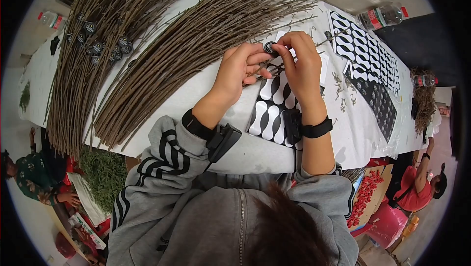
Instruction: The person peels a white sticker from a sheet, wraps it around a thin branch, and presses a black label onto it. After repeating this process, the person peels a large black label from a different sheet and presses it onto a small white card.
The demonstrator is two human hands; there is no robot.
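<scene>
One round black tag point(269, 47) (head view): upper ctr, between fingertips; can't tell if fixed to twig point(334, 37).
L hand point(234, 72): ctr, fingertips at tag's left edge; can't tell if clamped.
R hand point(302, 65): rt of ctr, thumb + index pinched on tag.
Twig: upper rt, poking past R hand; prob. best steadied.
Tag edges: prob. line up first, press middle outward, avoid creases.

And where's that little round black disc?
In the head view, the disc is just right of upper middle, between the fingers of the left hand and right hand, above the patterned sheet in the picture.
</scene>
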